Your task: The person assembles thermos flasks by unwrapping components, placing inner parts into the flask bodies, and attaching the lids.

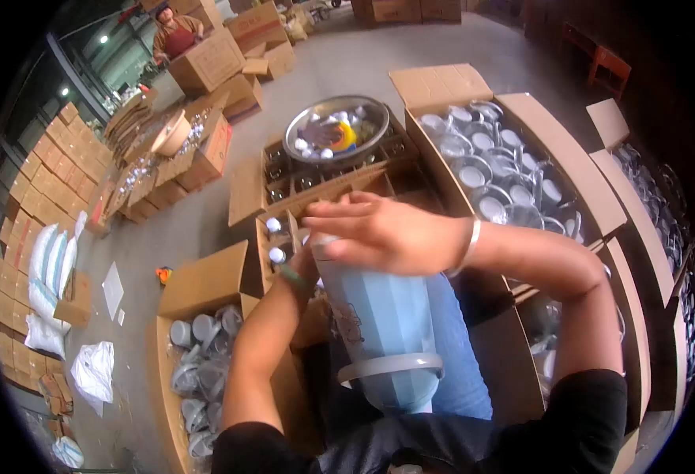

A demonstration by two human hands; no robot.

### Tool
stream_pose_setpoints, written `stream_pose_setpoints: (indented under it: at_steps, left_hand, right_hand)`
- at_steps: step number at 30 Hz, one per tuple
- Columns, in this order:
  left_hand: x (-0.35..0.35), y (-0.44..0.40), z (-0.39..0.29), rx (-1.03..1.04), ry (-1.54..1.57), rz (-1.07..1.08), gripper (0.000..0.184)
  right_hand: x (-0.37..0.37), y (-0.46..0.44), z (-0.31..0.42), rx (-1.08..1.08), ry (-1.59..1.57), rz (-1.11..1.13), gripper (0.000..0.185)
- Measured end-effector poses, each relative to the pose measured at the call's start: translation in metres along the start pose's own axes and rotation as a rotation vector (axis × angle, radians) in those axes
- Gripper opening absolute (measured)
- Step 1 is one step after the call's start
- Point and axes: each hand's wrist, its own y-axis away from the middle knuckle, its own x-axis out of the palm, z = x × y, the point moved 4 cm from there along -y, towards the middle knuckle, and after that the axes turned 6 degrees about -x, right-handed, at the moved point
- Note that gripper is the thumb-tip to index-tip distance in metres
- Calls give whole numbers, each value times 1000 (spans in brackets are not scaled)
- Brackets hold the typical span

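Note:
A pale blue faceted bottle (383, 316) with a grey ring handle (391, 366) lies tilted across my lap, its far end between my hands. My right hand (391, 233) rests over that far end, fingers stretched out to the left and slightly blurred. My left hand (309, 257) is at the left side of the same end, mostly hidden behind my right hand and the bottle, so its fingers cannot be made out. Just left of it, white-capped bottles (276, 255) stand in a divided carton (264, 272).
A metal bowl (291, 142) with white caps sits on a divided carton ahead. Open cartons of grey plastic parts (482, 142) stand at the right, another (158, 363) at the lower left. Farther off, a person (178, 35) stands behind a cardboard box (207, 62).

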Motion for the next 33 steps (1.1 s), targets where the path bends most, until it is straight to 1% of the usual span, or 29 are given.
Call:
stream_pose_setpoints:
  at_steps: [1,2,3,5,6,7,8,9,11,13,14,15,16,17,18,19,21,22,23,25,26,27,29,30,31,33]
  left_hand:
    - [-4,11,-12,-239,380,134,84]
    - [-9,24,-24,-514,746,173,85]
    - [0,28,-41,-617,638,-103,84]
    - [37,16,-46,-564,402,-78,77]
    - [28,15,-28,-643,513,-89,72]
    - [28,14,-33,-558,149,-53,69]
    - [27,14,-38,-477,-222,-49,67]
    - [36,18,-38,-512,-144,-159,67]
    - [53,26,-36,-566,29,-377,67]
    - [40,18,-14,-532,587,-197,80]
    - [36,22,-11,-471,627,-174,89]
    - [37,34,-10,-409,669,-155,97]
    - [43,52,-11,-326,499,-99,103]
    - [59,67,-26,-359,365,-69,114]
    - [57,79,-13,-287,221,-113,113]
    - [54,86,0,-217,75,-159,116]
    - [65,88,-9,-255,82,-309,119]
    - [67,85,-19,-257,78,-315,123]
    - [70,85,-14,-256,110,-356,132]
    - [67,90,4,-258,33,-399,139]
    - [72,88,-2,-265,75,-389,139]
    - [75,84,3,-207,128,-401,134]
    - [80,75,15,-180,316,-327,130]
    - [81,74,15,-135,193,-413,130]
    - [81,72,21,-120,206,-416,130]
    - [79,69,41,-154,216,-407,130]
  right_hand:
    - [-13,12,-13,-161,11,-20,54]
    - [-19,26,-27,-28,-29,120,56]
    - [-16,36,-43,13,-126,219,62]
    - [-4,32,-44,-18,-225,188,56]
    - [-9,22,-20,136,-268,145,50]
    - [-5,10,-1,260,-177,137,44]
    - [5,3,11,266,-28,79,42]
    - [8,-2,19,269,123,17,40]
    - [8,-8,14,242,129,71,43]
    - [0,-2,-3,67,-108,101,44]
    - [-11,4,-7,157,-310,225,50]
    - [-19,10,-10,232,-385,310,58]
    - [-22,16,-21,240,-440,328,61]
    - [-21,22,-32,247,-498,339,64]
    - [-20,25,-38,236,-530,328,65]
    - [-15,26,-40,224,-564,317,67]
    - [-9,22,-38,217,-533,292,73]
    - [-9,18,-32,236,-509,291,74]
    - [-10,17,-26,257,-484,290,74]
    - [-12,17,-12,283,-353,255,64]
    - [-12,14,-5,368,-327,248,63]
    - [-11,12,3,460,-300,236,62]
    - [-7,9,6,709,-195,269,59]
    - [-3,13,0,773,-186,252,56]
    - [2,18,-7,776,-170,265,56]
    - [5,25,-20,788,-164,236,56]
